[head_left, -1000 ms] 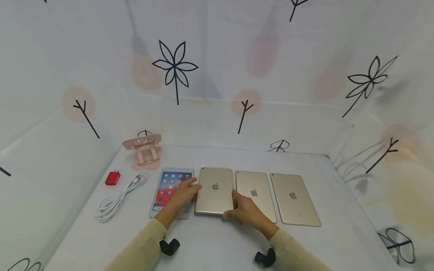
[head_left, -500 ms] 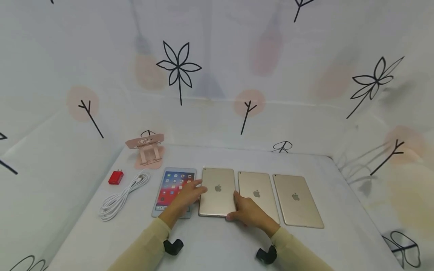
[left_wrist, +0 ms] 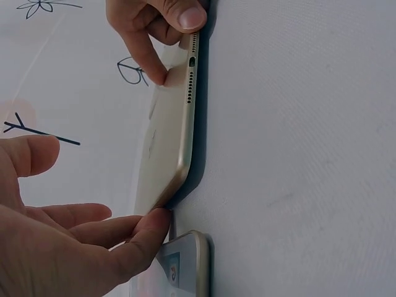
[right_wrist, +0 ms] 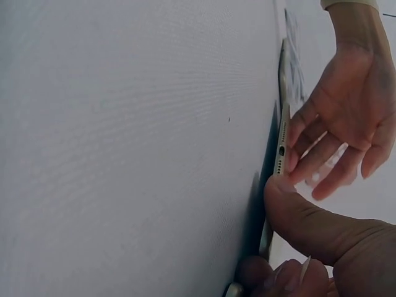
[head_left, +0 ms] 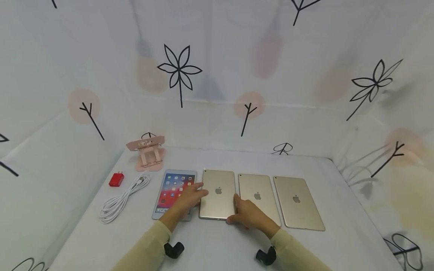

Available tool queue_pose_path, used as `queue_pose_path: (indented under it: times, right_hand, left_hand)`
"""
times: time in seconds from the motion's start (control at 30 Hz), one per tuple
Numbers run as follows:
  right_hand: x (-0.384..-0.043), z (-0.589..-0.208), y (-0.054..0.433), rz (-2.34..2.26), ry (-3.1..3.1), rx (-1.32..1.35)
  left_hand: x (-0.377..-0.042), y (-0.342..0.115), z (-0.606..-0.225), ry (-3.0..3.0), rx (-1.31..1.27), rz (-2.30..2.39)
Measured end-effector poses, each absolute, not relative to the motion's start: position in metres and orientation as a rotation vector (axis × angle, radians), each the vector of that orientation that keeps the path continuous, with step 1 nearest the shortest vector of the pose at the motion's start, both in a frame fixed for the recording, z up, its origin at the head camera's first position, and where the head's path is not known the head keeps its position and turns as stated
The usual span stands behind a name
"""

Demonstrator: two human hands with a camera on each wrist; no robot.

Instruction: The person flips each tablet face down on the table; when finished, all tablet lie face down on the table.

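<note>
A gold tablet, back side up with an apple logo, is between my two hands in the head view. My left hand touches its left edge with extended fingers and reaches over a tablet with a lit screen. My right hand grips the lower right corner, thumb on the bottom edge by the charging port. In the left wrist view, a dark shadow runs under the gold tablet. The right wrist view shows my right thumb against that port edge. The tablet's underside is hidden.
Two more gold tablets, a nearer one partly under my right hand and a farther one, lie to the right. A coiled white cable, a red charger plug and a pink folding stand are on the left.
The head view has shifted slightly. The gold tablet's front edge sits a little flatter than one second ago; both hands keep their places on it.
</note>
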State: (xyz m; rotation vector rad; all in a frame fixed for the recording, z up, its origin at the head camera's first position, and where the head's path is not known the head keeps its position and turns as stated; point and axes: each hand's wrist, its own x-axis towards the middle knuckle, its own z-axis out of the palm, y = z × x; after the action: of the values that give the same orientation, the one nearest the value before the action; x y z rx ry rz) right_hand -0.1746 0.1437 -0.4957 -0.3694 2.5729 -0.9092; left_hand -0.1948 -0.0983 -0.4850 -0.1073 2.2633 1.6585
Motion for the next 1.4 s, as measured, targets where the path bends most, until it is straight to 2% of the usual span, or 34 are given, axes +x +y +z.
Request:
queue_pose_path:
  times: [0.6, 0.77, 1.03, 1.2, 1.4]
  right_hand:
    - [-0.174, -0.497, 0.133, -0.876, 2.610, -0.390]
    - [-0.179, -0.493, 0.131, -1.119, 2.528, -0.394]
    - [-0.178, -0.491, 0.098, -1.947, 1.948, -0.172]
    - [-0.173, -0.487, 0.072, -2.006, 1.688, -0.146]
    - [-0.172, -0.486, 0.054, -2.001, 1.548, -0.073]
  left_hand:
    - [-0.187, -0.098, -0.489, 2.382, -0.083, 1.598]
    - [-0.183, -0.104, -0.487, 2.407, -0.085, 1.618]
    - [-0.172, -0.156, -0.478, 2.517, -0.285, 1.614]
    - [-0.172, -0.190, -0.476, 2.502, -0.431, 1.636]
    - [-0.176, -0.205, -0.484, 2.457, -0.499, 1.644]
